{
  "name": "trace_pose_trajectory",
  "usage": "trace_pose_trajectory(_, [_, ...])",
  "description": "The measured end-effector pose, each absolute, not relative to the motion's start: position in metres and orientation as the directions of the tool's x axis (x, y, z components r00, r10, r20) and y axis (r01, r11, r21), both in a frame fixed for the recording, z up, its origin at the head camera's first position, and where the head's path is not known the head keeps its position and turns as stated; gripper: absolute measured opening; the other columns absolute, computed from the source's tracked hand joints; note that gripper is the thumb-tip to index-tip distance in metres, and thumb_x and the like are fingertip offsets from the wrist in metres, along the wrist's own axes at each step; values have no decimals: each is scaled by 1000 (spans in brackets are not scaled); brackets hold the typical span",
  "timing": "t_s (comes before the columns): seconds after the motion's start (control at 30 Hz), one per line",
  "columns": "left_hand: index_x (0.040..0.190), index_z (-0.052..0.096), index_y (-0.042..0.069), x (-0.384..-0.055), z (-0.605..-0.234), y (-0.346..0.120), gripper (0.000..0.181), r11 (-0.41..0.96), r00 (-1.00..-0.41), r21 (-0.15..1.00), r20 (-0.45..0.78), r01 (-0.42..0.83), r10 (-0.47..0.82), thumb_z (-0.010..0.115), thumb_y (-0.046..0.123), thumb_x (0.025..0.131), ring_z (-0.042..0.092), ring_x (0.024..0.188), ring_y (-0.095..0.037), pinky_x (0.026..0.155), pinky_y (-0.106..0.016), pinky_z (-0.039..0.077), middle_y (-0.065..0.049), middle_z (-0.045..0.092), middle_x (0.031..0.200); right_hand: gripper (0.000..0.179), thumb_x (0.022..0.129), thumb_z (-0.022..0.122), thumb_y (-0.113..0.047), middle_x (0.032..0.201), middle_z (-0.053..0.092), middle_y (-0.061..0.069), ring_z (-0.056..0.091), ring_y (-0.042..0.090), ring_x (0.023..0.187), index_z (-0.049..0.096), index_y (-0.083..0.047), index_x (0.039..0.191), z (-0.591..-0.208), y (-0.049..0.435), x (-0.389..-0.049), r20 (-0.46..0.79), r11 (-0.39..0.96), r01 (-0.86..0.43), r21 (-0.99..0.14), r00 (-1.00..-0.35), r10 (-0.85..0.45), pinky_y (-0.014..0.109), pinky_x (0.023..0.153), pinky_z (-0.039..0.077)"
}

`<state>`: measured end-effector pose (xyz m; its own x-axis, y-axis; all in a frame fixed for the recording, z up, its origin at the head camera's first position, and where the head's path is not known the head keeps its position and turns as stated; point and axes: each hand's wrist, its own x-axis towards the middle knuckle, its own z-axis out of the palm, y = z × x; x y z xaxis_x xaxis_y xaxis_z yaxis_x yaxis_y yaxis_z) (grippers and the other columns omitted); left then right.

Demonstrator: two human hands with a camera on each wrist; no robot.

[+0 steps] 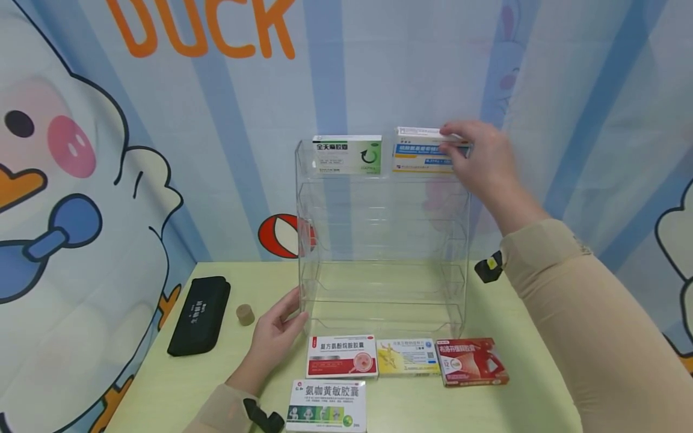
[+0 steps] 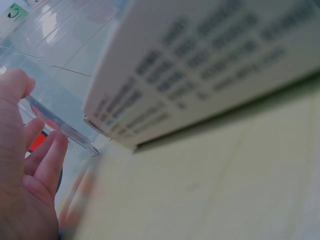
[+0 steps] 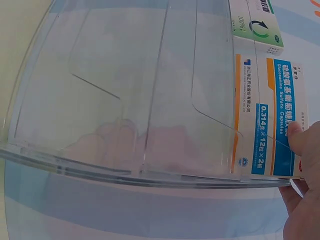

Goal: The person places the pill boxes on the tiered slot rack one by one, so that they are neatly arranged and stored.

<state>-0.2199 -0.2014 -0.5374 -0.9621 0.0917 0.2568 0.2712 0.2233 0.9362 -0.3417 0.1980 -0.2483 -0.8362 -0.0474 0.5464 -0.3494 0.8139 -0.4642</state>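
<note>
A clear tiered display rack (image 1: pixel 381 243) stands upright on the table. In its top tier, on the right, sits a blue, white and orange medicine box (image 1: pixel 422 150). My right hand (image 1: pixel 484 156) pinches that box at its right end, thumb on the front, as the right wrist view also shows for the box (image 3: pixel 270 115). To its left in the same tier is a green and white medicine box (image 1: pixel 346 155). Low on the rack's left side, my left hand (image 1: pixel 275 331) holds the side edge between thumb and fingers.
Before the rack lie a red-and-white box (image 1: pixel 342 356), a yellow-and-white box (image 1: pixel 408 357) and a red box (image 1: pixel 473 362). Nearer is a white-and-green box (image 1: pixel 326 406). A black case (image 1: pixel 199 316) and small brown cylinder (image 1: pixel 245 314) lie left. A printed curtain (image 1: pixel 379 72) hangs behind.
</note>
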Motion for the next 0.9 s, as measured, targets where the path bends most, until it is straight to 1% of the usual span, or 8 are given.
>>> trace_pose_trajectory(0.03, [164,54,19,-220,-537,-201,62,226,-962,935,258,272,91,73,9,106,64,144,-10,110,-18,58,-10,61,163,34,108,72,-21,155,69,10,58,37,149,74,-11,140,-250,198,-342,561,813,-361,-457,-826,-52,56,129,46])
trace_pose_trajectory(0.13, [164,53,18,-220,-536,-201,62,229,-962,934,260,274,89,72,8,106,62,148,-27,110,-18,58,-12,61,163,34,108,72,-20,155,68,11,58,36,150,73,-10,141,-253,197,-342,587,814,-383,-437,-807,-65,54,131,44])
trace_pose_trajectory(0.2, [164,53,16,-220,-536,-200,61,226,-962,935,259,273,88,72,7,106,62,148,-32,110,-18,58,-13,61,163,35,108,71,-20,156,67,11,57,36,151,72,-10,141,-256,196,-342,599,815,-391,-427,-798,-69,53,132,43])
trace_pose_trajectory(0.3, [164,53,15,-220,-535,-200,61,219,-963,939,253,267,88,72,6,106,62,148,-33,109,-18,58,-14,61,163,35,108,71,-18,157,66,11,55,35,152,71,-9,142,-260,195,-343,625,807,-409,-425,-778,-65,51,134,41])
trace_pose_trajectory(0.43, [164,53,17,-220,-535,-199,62,218,-965,941,246,260,87,72,7,106,63,148,-30,110,-17,58,-12,60,164,34,107,72,-14,156,67,14,56,37,151,72,-6,140,-264,194,-345,663,787,-442,-431,-747,-57,50,135,40])
trace_pose_trajectory(0.53, [164,53,17,-220,-536,-200,62,217,-962,938,258,272,93,72,8,106,62,148,-32,110,-17,57,-13,60,164,34,105,73,-13,154,68,15,56,38,151,72,-5,139,-265,194,-345,679,780,-454,-432,-733,-50,49,135,39])
trace_pose_trajectory(0.8, [164,51,7,-222,-540,-202,62,191,-950,931,295,310,105,72,5,106,59,149,-42,109,-16,57,-22,58,163,38,105,74,-16,154,69,14,55,36,153,71,-6,142,-267,189,-338,707,784,-447,-430,-707,-16,48,136,38])
trace_pose_trajectory(0.9, [164,51,7,-222,-540,-201,62,198,-951,931,291,306,101,72,6,106,59,149,-42,108,-15,57,-22,58,163,36,105,74,-16,151,70,14,56,35,152,73,-5,139,-269,185,-333,748,773,-477,-418,-664,-5,47,136,40])
